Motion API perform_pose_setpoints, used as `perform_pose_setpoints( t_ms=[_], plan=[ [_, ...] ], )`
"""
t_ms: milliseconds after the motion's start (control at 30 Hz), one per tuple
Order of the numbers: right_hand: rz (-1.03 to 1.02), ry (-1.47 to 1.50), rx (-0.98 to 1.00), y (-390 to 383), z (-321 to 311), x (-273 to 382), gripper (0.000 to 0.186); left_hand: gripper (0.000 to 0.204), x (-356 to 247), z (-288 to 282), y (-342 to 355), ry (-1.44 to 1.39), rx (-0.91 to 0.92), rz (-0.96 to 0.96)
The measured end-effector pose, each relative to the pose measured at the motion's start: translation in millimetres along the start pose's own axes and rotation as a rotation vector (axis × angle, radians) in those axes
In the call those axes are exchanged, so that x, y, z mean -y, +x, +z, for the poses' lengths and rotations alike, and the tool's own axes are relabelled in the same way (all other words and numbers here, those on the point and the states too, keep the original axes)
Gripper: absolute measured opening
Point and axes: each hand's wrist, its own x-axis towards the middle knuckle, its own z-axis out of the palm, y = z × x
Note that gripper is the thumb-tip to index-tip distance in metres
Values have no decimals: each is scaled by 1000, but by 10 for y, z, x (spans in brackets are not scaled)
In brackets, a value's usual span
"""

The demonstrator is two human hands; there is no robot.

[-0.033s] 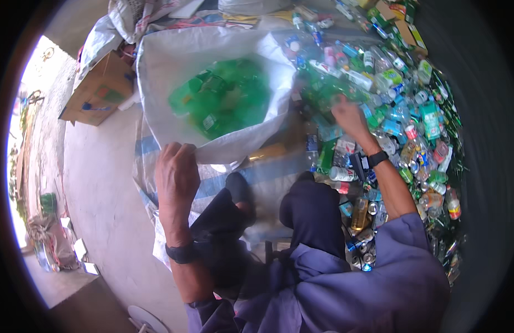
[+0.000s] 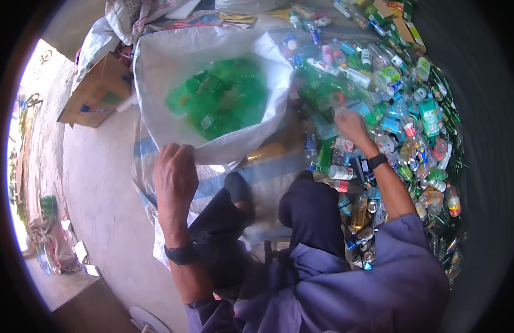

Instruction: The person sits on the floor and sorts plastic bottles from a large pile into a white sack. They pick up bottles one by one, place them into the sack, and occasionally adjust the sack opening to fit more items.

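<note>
Two hands are in view over a bare concrete floor (image 2: pixel 96 183), sunlit along its far-left edge. A large white woven sack (image 2: pixel 157 72) stands open ahead of the seated person, part-filled with green plastic bottles (image 2: pixel 221 100). The left hand (image 2: pixel 175 173) is closed on the sack's near rim, holding it up. The right hand (image 2: pixel 351 125) rests palm-down on a wide heap of mixed bottles and cans (image 2: pixel 401 111) spread on the floor right of the sack; whether its fingers grip anything cannot be told. A cardboard box (image 2: pixel 99 91) lies just left of the sack. More sacking (image 2: pixel 129 14) is bunched beyond the sack.

Compared with the earlier frame, nothing has shifted: both hands and the sack hold the same positions.

The right fingertips are buried among the bottles. The heap's far edge is lost in the dark rim of the view. Items left of the sack, near the sunlit edge, are too small to identify.
</note>
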Motion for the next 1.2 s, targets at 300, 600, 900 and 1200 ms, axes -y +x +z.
perform_pose_setpoints(
  t_ms=[300,600,900,1200],
  plan=[
    [246,27,74,-1347,1607,-1300,28,8,-145,96,103,13,61,-19],
    [488,-37,90,-1391,2210,-1056,40,13,-297,231,185,45,76,-58],
    [579,69,304,-1235,2089,-1031,48,15,-384,266,253,40,119,-106],
    [566,625,242,-1648,1652,-852,48,15,-362,209,210,50,91,4]
  ],
)
